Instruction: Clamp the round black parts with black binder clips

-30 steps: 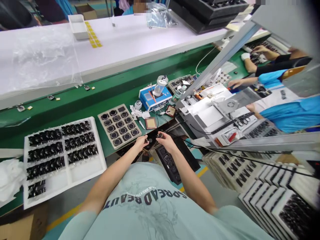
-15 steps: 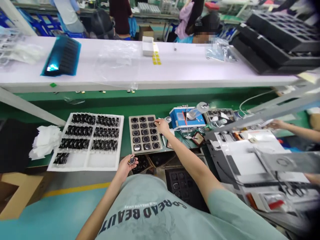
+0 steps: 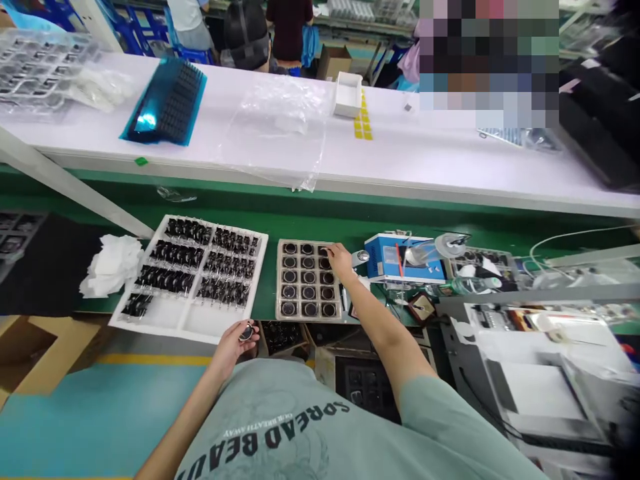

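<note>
My left hand is closed around a small round watch-like part with a dark face and silvery rim, just off the table's front edge. My right hand reaches to the upper right corner of a clear plastic tray, fingers pinched together; whatever they hold is hidden. Round dark pieces sit in the tray's square compartments. Left of it, a white foam tray carries rows of black parts with thin pins, its lowest row only partly filled.
A blue bench device stands right of the trays, near a clear dispenser. White wipes lie left. A white shelf crosses above, bearing blue film and a small white box. Grey equipment stands at the right.
The view has swung left, shifting the bench rightward in the picture. My right hand has moved over the tray's top right compartment, which showed uncovered before. The left hand still holds the round part, now tilted.
</note>
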